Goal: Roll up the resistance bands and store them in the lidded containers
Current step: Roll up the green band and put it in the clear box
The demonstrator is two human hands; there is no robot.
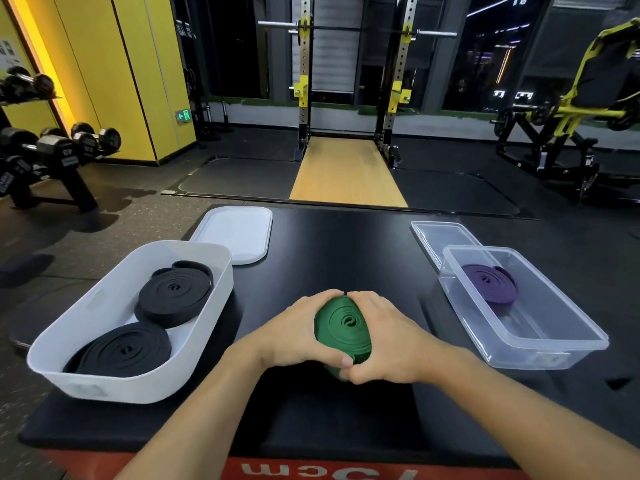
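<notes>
Left hand [294, 332] and right hand [384, 341] clasp the coiled green band [343, 327]; keep even squeeze, or the coil springs loose.

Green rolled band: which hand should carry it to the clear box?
Probably the right hand: it grips the green rolled resistance band, and the clear plastic box, with spare room, sits on its side.
</notes>
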